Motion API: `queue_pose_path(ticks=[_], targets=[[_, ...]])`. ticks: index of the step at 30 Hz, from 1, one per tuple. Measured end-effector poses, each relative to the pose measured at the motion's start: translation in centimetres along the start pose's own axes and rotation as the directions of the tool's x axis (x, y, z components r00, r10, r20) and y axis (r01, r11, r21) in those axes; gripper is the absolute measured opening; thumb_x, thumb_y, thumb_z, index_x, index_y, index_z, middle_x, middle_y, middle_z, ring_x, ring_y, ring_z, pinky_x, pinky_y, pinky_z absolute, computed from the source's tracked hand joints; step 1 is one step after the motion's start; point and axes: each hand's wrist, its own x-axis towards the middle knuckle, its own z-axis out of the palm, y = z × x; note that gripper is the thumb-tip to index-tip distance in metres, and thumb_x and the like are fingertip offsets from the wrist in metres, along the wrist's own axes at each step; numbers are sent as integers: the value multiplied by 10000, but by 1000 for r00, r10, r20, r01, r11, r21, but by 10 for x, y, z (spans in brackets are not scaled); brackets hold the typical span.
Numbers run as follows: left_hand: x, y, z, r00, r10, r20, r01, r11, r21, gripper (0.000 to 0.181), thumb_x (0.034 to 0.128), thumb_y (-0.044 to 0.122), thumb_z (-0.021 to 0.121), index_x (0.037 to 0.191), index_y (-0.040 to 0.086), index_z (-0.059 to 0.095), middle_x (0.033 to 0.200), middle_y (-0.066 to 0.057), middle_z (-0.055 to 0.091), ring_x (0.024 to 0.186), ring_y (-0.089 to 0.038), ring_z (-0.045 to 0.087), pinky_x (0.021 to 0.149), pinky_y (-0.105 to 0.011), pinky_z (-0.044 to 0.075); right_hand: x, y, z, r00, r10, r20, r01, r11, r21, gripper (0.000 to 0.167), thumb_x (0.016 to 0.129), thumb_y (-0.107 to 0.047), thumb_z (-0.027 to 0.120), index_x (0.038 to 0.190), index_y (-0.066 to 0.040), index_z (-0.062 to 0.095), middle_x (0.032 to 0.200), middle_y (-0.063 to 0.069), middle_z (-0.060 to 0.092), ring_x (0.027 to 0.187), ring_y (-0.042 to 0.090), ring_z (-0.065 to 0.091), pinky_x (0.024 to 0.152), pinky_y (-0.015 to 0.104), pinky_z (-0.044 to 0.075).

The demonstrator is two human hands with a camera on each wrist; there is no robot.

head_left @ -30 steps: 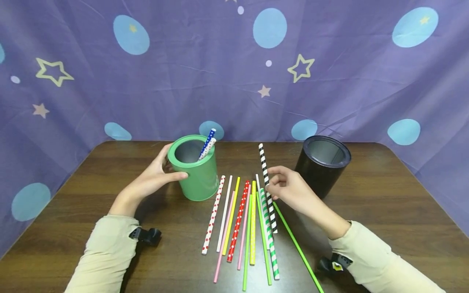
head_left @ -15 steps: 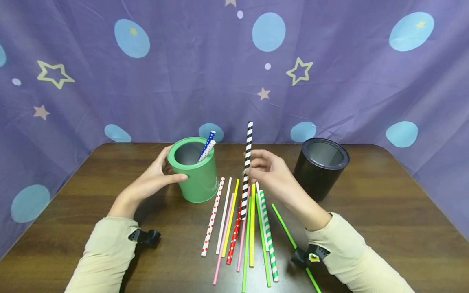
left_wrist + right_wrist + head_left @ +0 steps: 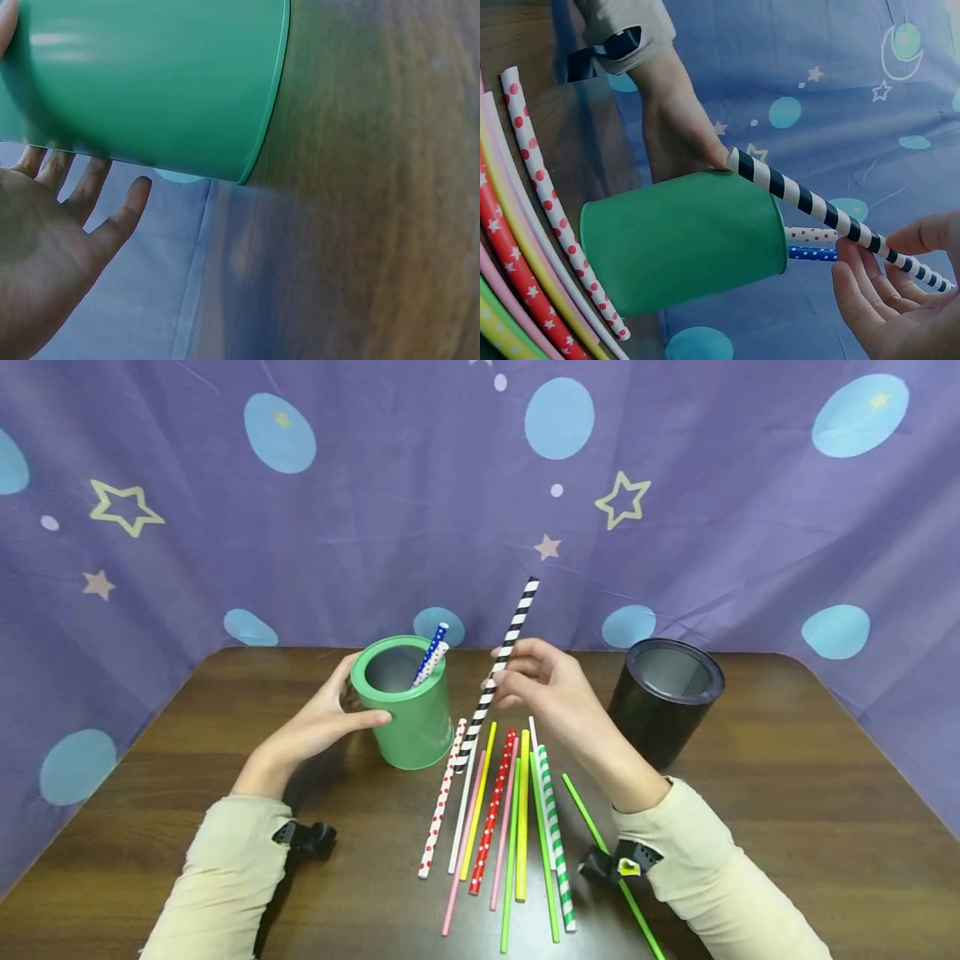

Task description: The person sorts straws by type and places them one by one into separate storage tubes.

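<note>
A black-and-white striped paper straw [image 3: 517, 625] is pinched between thumb and fingers of my right hand [image 3: 558, 693], slanting above the row of straws. Its lower end appears just right of the green can [image 3: 412, 735]. That can stands upright, my left hand [image 3: 318, 714] gripping its left side, thumb on the front and fingers behind. Inside the can, a blue dotted straw [image 3: 430, 653] and a white dotted straw [image 3: 433, 665] lean against the right rim. In the right wrist view, the striped straw [image 3: 810, 201] crosses in front of the can's mouth.
Several straws lie side by side at the middle, among them a red-dotted straw [image 3: 438, 814], a red starred straw [image 3: 492, 818] and a green-striped straw [image 3: 556, 839]. A lone green straw [image 3: 637, 914] lies to their right. A black can [image 3: 648, 722] stands at the right.
My right hand has lifted the striped straw off the table and carried it left, tilting its lower end toward the green can. The left hand has stayed on that can.
</note>
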Motion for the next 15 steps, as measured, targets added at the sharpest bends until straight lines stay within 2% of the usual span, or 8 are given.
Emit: queue_pose_path(ticks=[5,8,15], targets=[[1,-1,1,1000,8,1,-8,1000,2,832,860,55,734,1530,117,244,1429,-111,423,1245,-193,425,1025,-425,363,1,-3,-3,999,-44,18,43,998,36,254,928,49,569,1167,131,542,1044,249,693,792,172,697,821,410,573],[1,-1,2,1000,10,-1,-10,1000,2,830,858,59,737,1528,124,251,1419,-96,431,1239,-180,430,1014,-394,374,1,-5,-5,997,-81,-5,81,995,63,271,930,57,583,1186,137,544,1081,257,680,824,183,704,840,428,567],[0,0,2,1000,11,4,-11,1000,-20,812,863,23,724,1517,115,251,1416,-80,435,1263,-132,423,1030,-371,364,2,-6,-3,984,-163,-71,173,973,152,217,929,78,590,1144,84,562,1025,188,710,878,209,712,849,432,565]])
